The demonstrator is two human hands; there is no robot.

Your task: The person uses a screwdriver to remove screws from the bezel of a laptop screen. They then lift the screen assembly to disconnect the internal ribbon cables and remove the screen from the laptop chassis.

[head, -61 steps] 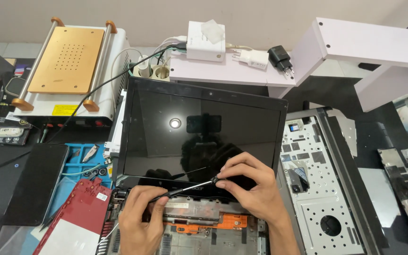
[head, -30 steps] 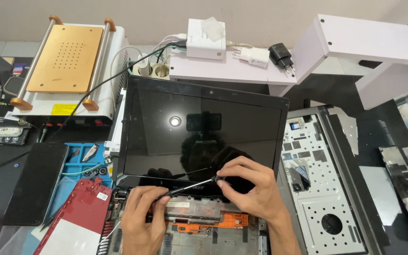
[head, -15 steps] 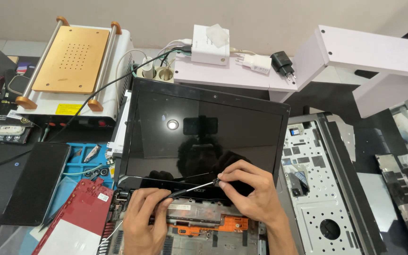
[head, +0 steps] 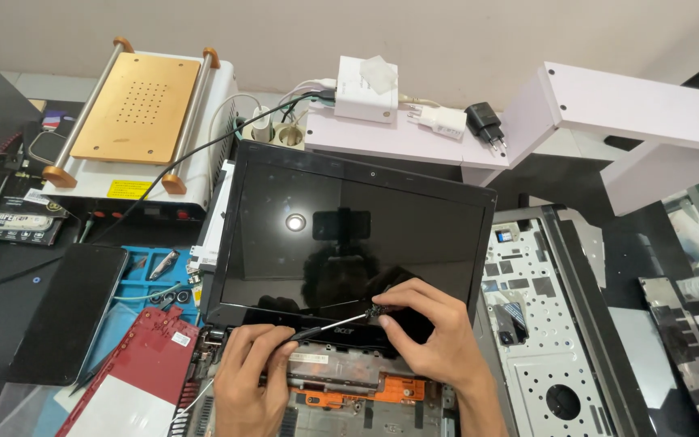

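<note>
An open black laptop with a dark glossy screen stands in front of me, its base opened up to show metal and orange internals. My right hand pinches the black handle end of a slim screwdriver. My left hand grips the lower part of its shaft, near the hinge area at the laptop's bottom left. The tip is hidden under my left fingers.
A white heating machine with a copper plate sits at the back left. A blue mat with small parts, a dark phone and a red cover lie left. A silver laptop chassis lies right; chargers sit on a white shelf.
Both hands stay on the screwdriver at the laptop's hinge edge. The view has shifted slightly downward; the hands have barely moved.
</note>
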